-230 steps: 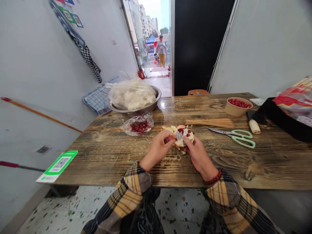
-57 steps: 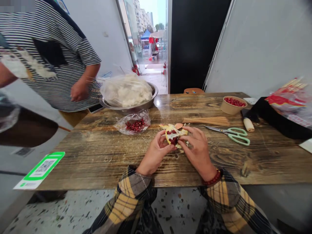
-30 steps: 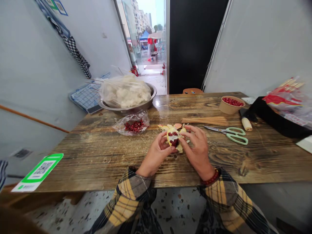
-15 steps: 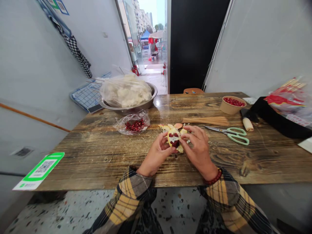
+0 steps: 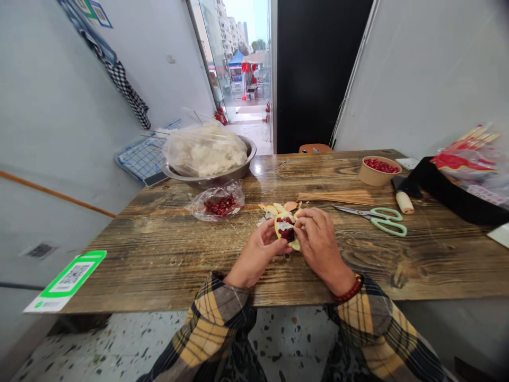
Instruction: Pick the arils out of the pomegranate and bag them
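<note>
Both hands hold a broken yellow-skinned pomegranate piece with red seeds (image 5: pixel 286 228) just above the worn wooden desk (image 5: pixel 167 254); the left hand (image 5: pixel 258 254) has its grip closed on its left side; the right hand (image 5: pixel 320 244) pinches its right edge; loose peel scraps (image 5: pixel 274 208) lie just behind.

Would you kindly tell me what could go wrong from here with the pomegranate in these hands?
Seeds may pop out of the pomegranate, pinched between the left hand and right hand over the table, and roll away; the bag of seeds lies apart, further back. The scissors point their blades at the right hand, so a careless reach sideways might get nicked.
</note>
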A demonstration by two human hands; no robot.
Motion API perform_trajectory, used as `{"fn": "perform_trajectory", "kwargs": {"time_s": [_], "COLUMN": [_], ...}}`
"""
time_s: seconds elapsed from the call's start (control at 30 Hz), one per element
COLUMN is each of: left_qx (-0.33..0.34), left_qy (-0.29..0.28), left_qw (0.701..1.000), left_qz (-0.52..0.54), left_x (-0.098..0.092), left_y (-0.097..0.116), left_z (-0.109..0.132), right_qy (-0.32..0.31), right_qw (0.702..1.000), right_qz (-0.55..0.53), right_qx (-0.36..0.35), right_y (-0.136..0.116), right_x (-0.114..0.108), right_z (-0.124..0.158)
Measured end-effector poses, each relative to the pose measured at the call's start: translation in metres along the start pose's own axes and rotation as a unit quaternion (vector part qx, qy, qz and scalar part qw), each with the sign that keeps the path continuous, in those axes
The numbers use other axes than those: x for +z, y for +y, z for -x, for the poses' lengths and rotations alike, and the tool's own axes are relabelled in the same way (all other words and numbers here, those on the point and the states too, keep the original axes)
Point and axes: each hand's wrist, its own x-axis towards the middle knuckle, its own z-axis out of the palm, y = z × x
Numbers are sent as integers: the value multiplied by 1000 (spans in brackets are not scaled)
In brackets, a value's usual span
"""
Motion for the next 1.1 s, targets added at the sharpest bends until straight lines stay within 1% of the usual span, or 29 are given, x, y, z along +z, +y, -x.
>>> {"fn": "perform_trajectory", "kwargs": {"time_s": [0.17, 0.3, 0.43, 0.53, 0.6, 0.63, 0.67, 0.77, 0.83, 0.9, 1.0, 1.03, 1.1], "left_qx": [-25, -22, -29, -29, -24, -20, -17, -6, 2, 9, 17, 21, 27], "left_qy": [8, 5, 7, 9, 14, 17, 22, 39, 47, 45, 32, 28, 14], "left_qw": [999, 999, 999, 999, 999, 999, 999, 998, 997, 997, 997, 997, 997], "left_qz": [27, 26, 26, 32, 35, 38, 41, 52, 58, 64, 71, 72, 68], "left_x": [2, 3, 3, 2, 1, 1, 1, 2, 2, 2, 2, 2, 3], "left_y": [1, 1, 1, 0, 0, 1, 1, 1, 1, 1, 0, 0, -1], "left_z": [2, 2, 0, -1, -1, -1, 0, 0, 0, 0, 0, 1, 1], "right_qy": [4, 5, 21, 75, 111, 116, 111, 71, 50, 23, -60, -84, -108], "right_qw": [1000, 999, 994, 984, 974, 972, 972, 980, 976, 955, 888, 869, 852], "right_qz": [-10, -50, -100, -145, -157, -152, -142, -107, -129, -219, -385, -416, -439], "right_qx": [6, 14, 25, 71, 121, 140, 150, 154, 167, 199, 245, 253, 264], "right_y": [0, 0, -5, -2, 7, 13, 20, 38, 42, 38, 23, 18, 11], "right_x": [2, 4, 2, -5, -11, -14, -16, -17, -12, -5, 4, 6, 7], "right_z": [1, 2, 0, -4, -5, -5, -5, -2, 1, 3, 5, 6, 6]}}
